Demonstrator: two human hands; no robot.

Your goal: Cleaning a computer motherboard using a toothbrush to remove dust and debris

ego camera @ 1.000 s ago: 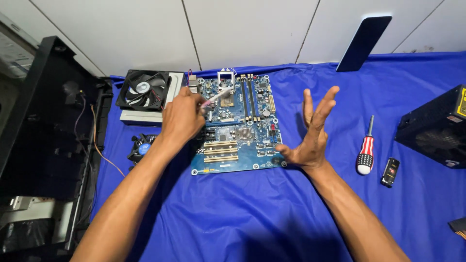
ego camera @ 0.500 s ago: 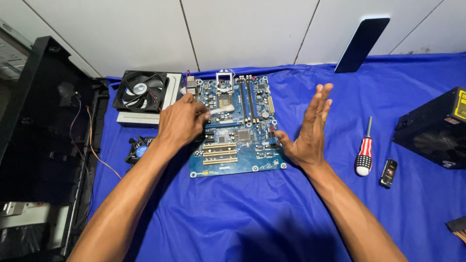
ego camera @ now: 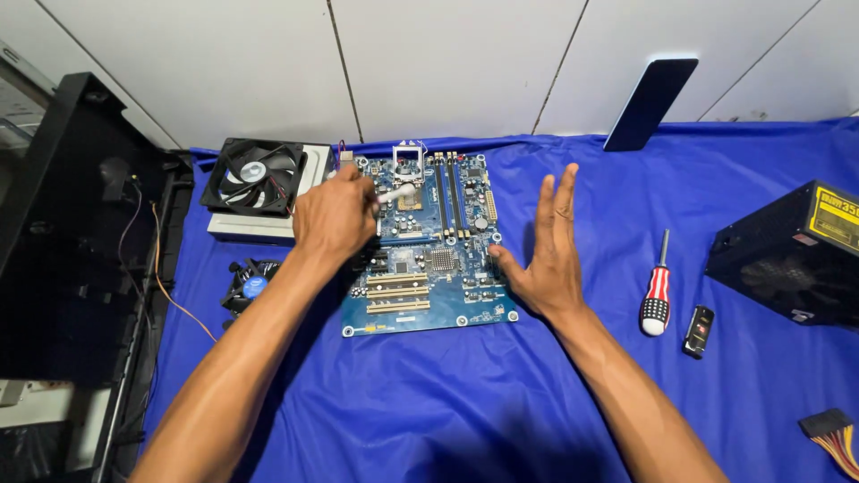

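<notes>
Your left hand (ego camera: pixel 335 215) grips a small white tube (ego camera: pixel 394 192) over the socket (ego camera: pixel 410 183) of the blue circuit board (ego camera: pixel 429 259) on the cloth (ego camera: pixel 429 402); your right hand (ego camera: pixel 546 259), fingers spread, steadies its edge. Squeeze gently, tip centred.

- One view only: the camera is worn on the person's head and looks steeply down and forward over the work surface.
- The optical axis faces 12 o'clock, toward the white tiled wall (ego camera: pixel 447 63) that closes the top of the frame.
- Range is arm's length: both forearms enter from 6 o'clock, and the left hand (ego camera: pixel 335 215) and right hand (ego camera: pixel 546 259) sit near mid-frame.
- The motherboard (ego camera: pixel 429 259) on the blue cloth (ego camera: pixel 429 402) lies just above centre.
- Field limits: the black computer case (ego camera: pixel 72 224) is cut off at 9 o'clock, the black power supply (ego camera: pixel 792 255) at 3 o'clock.
- No second view exists, so no shared coverage.
</notes>
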